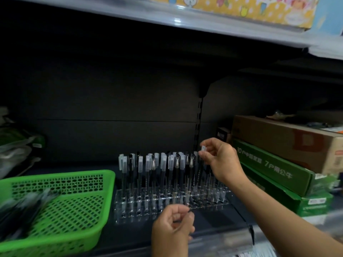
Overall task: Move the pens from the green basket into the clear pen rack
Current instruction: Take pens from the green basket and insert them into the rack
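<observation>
Left hand, 6 o'clock: grip curled, contents cannot tell. Green basket, 8 o'clock, blurred pens inside. Clear pen rack, centre, carries standing pens. Right hand, rack's 2 o'clock: grip pinches one pen cap.

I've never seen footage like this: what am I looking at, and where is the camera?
No machine here: a person wears a camera on the head, so the single picture looks down at their own hands. On a shelf sit a green basket of loose pens and a clear rack holding many upright pens. The right hand pinches the top of one pen over the rack's right end. The left hand is curled near the rack's front; whether it holds anything is unclear. Boxes are stacked on the right.
</observation>
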